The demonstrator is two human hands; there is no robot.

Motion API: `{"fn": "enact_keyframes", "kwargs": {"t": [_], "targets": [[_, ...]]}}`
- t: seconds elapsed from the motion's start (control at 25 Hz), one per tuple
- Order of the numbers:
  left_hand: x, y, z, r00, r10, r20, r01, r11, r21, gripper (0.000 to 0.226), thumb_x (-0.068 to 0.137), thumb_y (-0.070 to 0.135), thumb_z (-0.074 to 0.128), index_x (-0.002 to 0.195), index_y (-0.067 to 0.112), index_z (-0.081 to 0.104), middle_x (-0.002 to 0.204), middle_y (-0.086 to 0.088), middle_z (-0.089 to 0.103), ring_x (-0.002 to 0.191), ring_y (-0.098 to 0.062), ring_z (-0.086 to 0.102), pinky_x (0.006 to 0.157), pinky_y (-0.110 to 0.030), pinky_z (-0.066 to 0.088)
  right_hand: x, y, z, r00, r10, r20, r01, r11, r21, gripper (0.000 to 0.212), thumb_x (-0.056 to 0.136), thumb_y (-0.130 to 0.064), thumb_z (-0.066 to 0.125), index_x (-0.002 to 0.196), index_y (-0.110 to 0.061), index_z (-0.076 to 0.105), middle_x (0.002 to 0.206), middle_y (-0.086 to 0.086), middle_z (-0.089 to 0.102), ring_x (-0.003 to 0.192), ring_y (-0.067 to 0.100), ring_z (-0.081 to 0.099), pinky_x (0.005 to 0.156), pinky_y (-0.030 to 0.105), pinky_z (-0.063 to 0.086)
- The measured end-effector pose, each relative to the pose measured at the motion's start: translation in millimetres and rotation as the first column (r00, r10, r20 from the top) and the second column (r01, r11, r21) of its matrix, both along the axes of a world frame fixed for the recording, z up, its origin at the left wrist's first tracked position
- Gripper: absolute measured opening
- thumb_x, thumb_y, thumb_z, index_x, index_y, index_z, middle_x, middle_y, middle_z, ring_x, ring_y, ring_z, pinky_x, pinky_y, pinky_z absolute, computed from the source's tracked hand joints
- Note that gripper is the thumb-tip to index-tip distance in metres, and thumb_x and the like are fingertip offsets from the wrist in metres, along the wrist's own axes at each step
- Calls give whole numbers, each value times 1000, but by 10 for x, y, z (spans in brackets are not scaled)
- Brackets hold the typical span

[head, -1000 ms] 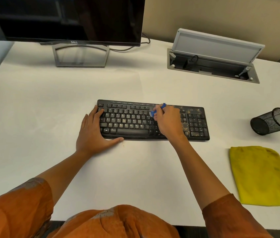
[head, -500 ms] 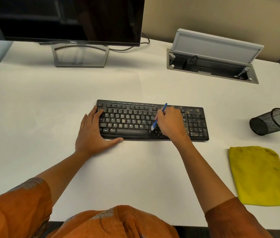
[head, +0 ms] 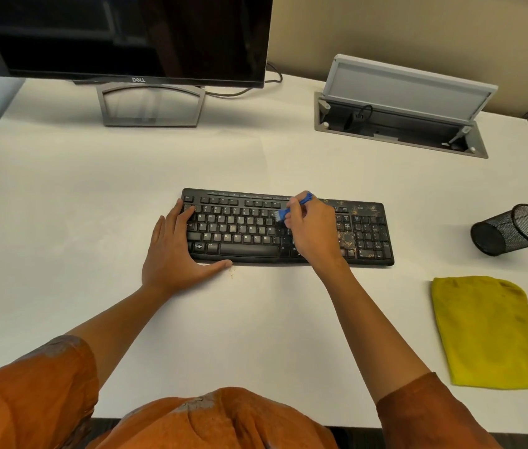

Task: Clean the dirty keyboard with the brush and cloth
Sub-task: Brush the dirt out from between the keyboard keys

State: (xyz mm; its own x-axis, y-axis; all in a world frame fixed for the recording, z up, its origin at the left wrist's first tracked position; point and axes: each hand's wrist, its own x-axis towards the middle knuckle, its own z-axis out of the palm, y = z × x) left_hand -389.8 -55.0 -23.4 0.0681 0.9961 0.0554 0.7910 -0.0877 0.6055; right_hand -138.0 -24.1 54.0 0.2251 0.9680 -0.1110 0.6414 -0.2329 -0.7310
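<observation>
A black keyboard [head: 243, 228] lies across the middle of the white desk, with brown dirt speckled over its right part near the arrow keys and number pad. My right hand [head: 313, 233] grips a small blue brush [head: 283, 213], its bristles down on the upper key rows right of centre. My left hand [head: 175, 251] lies flat on the keyboard's left end, fingers straight on the keys and thumb along the front edge. A yellow cloth [head: 486, 332] lies flat on the desk at the right, away from both hands.
A black mesh pen cup [head: 512, 230] lies tipped on its side right of the keyboard. A dark monitor [head: 126, 37] on a grey stand is at the back left. An open cable hatch [head: 398, 124] sits at the back right. A few crumbs lie by my left thumb.
The brush swept down toward the front key rows, then came back up to the upper rows. My left hand stayed in place on the keyboard's left end.
</observation>
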Motion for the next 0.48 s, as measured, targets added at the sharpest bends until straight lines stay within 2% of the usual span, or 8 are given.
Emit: {"fn": "enact_keyframes", "kwargs": {"t": [0.12, 0.24, 0.32, 0.4, 0.48], "targets": [[2, -2, 5, 1000, 4, 4, -4, 1000, -1, 120, 57, 75, 84, 153, 25, 32, 166, 6, 23, 146, -24, 32, 120, -45, 33, -60, -5, -25, 995, 48, 88, -46, 999, -22, 32, 106, -29, 43, 93, -8, 62, 77, 8, 68, 66, 24, 66, 63, 41, 56], [1, 3, 3, 1000, 6, -1, -6, 1000, -9, 120, 57, 78, 81, 153, 26, 31, 166, 7, 22, 147, -23, 31, 121, -45, 32, -7, -10, 17, 965, 121, 232, -92, 987, -132, 39, 106, -25, 38, 82, -4, 60, 68, 6, 63, 55, 18, 57, 57, 36, 51], [-4, 4, -1, 1000, 6, 1, -6, 1000, -14, 121, 57, 79, 80, 154, 26, 31, 167, 8, 21, 147, -24, 31, 121, -44, 31, 43, -9, -3, 983, 69, 170, -48, 991, -125, 38, 106, -25, 39, 85, -4, 63, 66, 2, 64, 56, 17, 60, 59, 35, 55], [-1, 5, 0, 1000, 1, -3, -1, 1000, -13, 121, 57, 79, 80, 154, 26, 31, 167, 7, 21, 147, -24, 31, 121, -44, 31, 42, -43, -29, 1000, -6, 24, 8, 998, -57, 34, 106, -29, 42, 91, -9, 66, 74, 3, 69, 66, 23, 68, 67, 42, 59], [0, 6, 2, 1000, 6, -5, -6, 1000, -14, 121, 57, 79, 81, 154, 25, 31, 166, 7, 22, 147, -23, 31, 121, -43, 30, 3, -93, -60, 999, 11, -37, -13, 999, -42, 32, 105, -30, 43, 93, -11, 66, 78, 3, 70, 71, 28, 69, 72, 47, 59]]}}
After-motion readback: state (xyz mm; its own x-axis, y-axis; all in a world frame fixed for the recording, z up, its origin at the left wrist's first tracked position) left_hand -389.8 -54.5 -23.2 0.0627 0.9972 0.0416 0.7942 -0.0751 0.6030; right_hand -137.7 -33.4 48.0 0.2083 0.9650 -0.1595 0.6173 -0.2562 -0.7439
